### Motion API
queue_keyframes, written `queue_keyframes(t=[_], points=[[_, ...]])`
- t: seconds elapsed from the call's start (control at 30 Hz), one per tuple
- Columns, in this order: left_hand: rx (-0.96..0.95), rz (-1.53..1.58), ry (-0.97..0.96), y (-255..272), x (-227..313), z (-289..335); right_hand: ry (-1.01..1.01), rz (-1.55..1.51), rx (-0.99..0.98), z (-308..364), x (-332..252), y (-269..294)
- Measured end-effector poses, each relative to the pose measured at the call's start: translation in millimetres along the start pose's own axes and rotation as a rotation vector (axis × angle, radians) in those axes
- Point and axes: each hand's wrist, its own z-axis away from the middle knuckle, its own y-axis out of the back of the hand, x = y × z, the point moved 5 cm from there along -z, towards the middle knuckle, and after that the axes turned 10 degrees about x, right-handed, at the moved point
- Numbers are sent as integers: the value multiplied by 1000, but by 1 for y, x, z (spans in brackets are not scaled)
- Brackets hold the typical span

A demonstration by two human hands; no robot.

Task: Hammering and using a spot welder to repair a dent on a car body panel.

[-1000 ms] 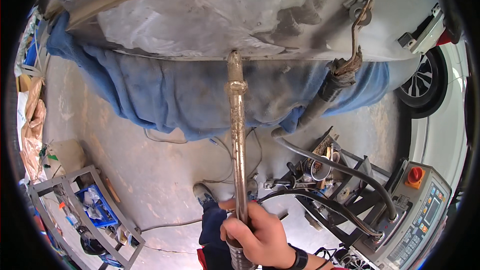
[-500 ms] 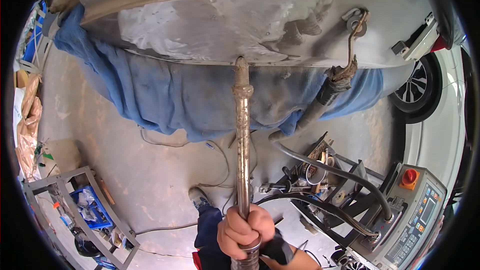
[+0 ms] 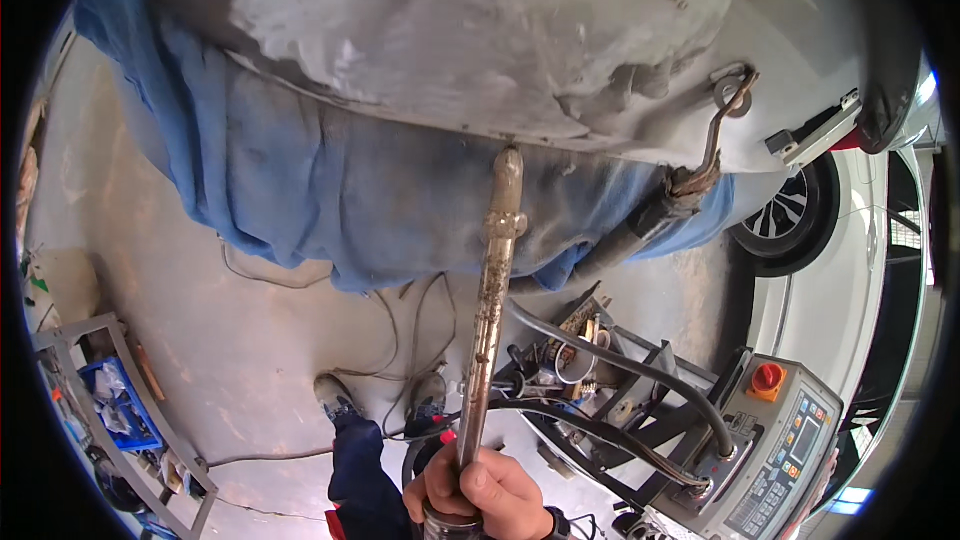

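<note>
My right hand [image 3: 485,492], a dark band at its wrist, is closed around the lower part of a long metal rod that looks like a slide-hammer dent puller [image 3: 490,305]. The rod runs up and slightly right. Its worn tip is at the lower edge of a bare metal car body panel [image 3: 420,105]; whether it is attached there I cannot tell. Smeared, sanded grey patches cover the panel. Below my fingers a thicker dark cylinder on the rod is cut off by the frame. My left hand is out of view.
A blue cloth [image 3: 270,175] hangs beneath the panel. To the right, a bent copper-coloured rod [image 3: 715,130] on a thick cable meets a washer on the panel. Cables run to a control box [image 3: 780,450] with a red knob. A blue bin [image 3: 125,405] sits lower left; cables cross the floor.
The view has shifted, and the panel fills more of the top. The rod now leans to the right, with my right hand lower and further left. Both shoes now show.
</note>
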Motion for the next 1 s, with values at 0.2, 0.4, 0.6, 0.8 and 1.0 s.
queue_keyframes(t=[0.2, 0.4, 0.6, 0.8, 1.0], points=[[-57, 130, 29, 0, -1, -3, 70, 79, -94, -11, 8, 1], [23, -7, -80, -17, 13, 8, 20, 125, -36, -12, -1, -3], [-148, 128, 38, -17, 11, 4, 2, 131, -5, -11, 1, 1], [-59, -15, -102, -21, 15, 6, 72, 194, 193, -20, -17, -12], [-143, 62, -49, -10, 7, 2, 73, 506, 340, 3, -6, 0]])
